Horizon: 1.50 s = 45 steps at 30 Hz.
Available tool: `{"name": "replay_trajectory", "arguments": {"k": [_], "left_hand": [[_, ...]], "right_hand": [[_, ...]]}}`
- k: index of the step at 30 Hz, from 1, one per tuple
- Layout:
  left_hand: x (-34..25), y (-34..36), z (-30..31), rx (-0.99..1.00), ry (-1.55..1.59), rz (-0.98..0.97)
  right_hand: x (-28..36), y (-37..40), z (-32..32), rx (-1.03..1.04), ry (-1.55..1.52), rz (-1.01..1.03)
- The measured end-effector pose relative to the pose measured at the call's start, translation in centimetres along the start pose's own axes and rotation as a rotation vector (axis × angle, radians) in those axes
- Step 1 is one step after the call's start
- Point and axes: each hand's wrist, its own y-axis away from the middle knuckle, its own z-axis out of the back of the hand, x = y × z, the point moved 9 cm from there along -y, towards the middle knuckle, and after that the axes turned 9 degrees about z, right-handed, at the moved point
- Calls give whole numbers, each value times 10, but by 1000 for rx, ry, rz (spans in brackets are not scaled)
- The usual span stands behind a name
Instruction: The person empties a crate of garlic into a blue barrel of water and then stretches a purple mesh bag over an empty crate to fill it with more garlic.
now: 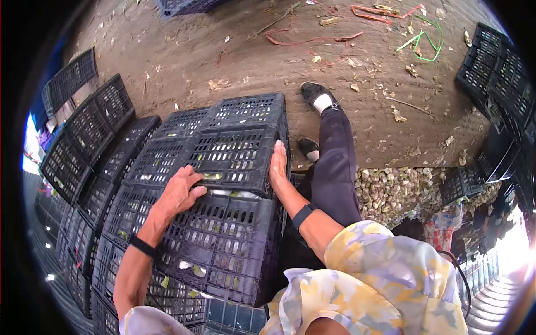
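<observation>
Black slatted plastic crates stand stacked in front of me, with pale and green produce showing through the slots. My left hand (181, 188) rests at the seam between the near crate (218, 240) and the crate beyond it (229, 153), its fingers bent over the rim. My right hand (278, 161) lies along the right side wall of the farther crate, fingers fairly straight and pointing away from me. Whether the left fingertips grip the rim is hard to see.
More crates (84, 134) are stacked at the left, others (497, 72) at the right. Pale bulbs (393, 192) cover the floor at right. Red strapping (312, 38) and green strapping (432, 47) lie on the brown surface. A person in patterned clothing (441, 229) is partly visible.
</observation>
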Motion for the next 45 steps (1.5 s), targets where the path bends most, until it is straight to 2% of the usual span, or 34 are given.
{"name": "replay_trajectory", "arguments": {"k": [3,4,6,7,8,9,10,11,12,13,15,17,18,19,20,21,23,25,26,27,28,29,30,31,32,33,35,37,38,39,41,43,44,45], "left_hand": [[4,-1,-1,25,4,-68],[6,-3,3,7,13,-64],[15,-4,-14,212,-77,-55],[19,-4,-18,246,-174,-43],[11,3,-8,304,-253,46],[15,5,-3,297,-465,123],[-6,22,31,31,-469,81],[-33,55,75,-207,-300,14],[-55,113,124,-490,115,-172],[-67,179,156,-700,309,-191],[-63,330,162,-1160,583,-90],[-43,440,87,-1450,734,97],[-27,472,29,-1482,789,219],[-10,498,-41,-1348,745,529],[11,522,-130,-1276,939,764],[40,550,-251,-1363,1272,933],[77,592,-496,-1329,1782,1414],[68,578,-577,-1143,2104,1545],[72,552,-596,-1066,2272,1430],[73,522,-609,-978,2430,1305],[79,498,-609,-969,2432,1277],[94,471,-592,-1133,2445,1143],[97,461,-587,-1280,2452,1026],[101,461,-588,-1275,2446,1022],[104,462,-589,-1284,2453,1064],[107,461,-590,-1332,2437,1001],[111,454,-589,-1373,2416,933],[106,450,-606,-1165,2417,1246],[108,442,-603,-1191,2514,1052],[107,444,-604,-1195,2501,1042],[107,440,-594,-1216,2553,845],[91,446,-593,-1206,2578,838],[86,444,-588,-1216,2610,739],[87,440,-585,-1190,2644,679]], "right_hand": [[8,0,11,19,9,78],[-4,-7,10,27,-136,20],[-25,-7,4,58,-417,-110],[22,38,8,68,-498,-344],[-7,24,8,67,-414,-284],[-7,31,9,121,-341,-277],[-6,38,10,175,-268,-267],[31,69,16,280,-200,-313],[48,69,30,323,71,-151],[72,65,40,364,342,35],[166,126,63,362,214,277],[241,201,71,334,254,400],[271,260,60,525,336,537],[282,327,48,720,415,666],[278,390,41,916,528,766],[263,447,36,1111,645,861],[224,532,26,1208,906,1292],[187,535,6,1085,1253,1254],[192,550,7,945,986,1608],[191,554,6,921,988,1628],[184,550,4,977,1067,1517],[177,541,1,1029,1142,1402],[177,535,3,1028,1051,1325],[177,529,-2,1030,943,1252],[172,515,-11,1076,864,1061],[167,505,-19,1114,781,871],[178,538,-30,851,1024,1521],[181,541,-48,796,1103,1554],[179,541,-52,775,1136,1593],[177,541,-56,754,1170,1630],[185,549,-64,746,1145,1628],[180,560,-65,805,1346,1596],[187,574,-68,889,1231,1674],[188,573,-71,888,1233,1671]]}}
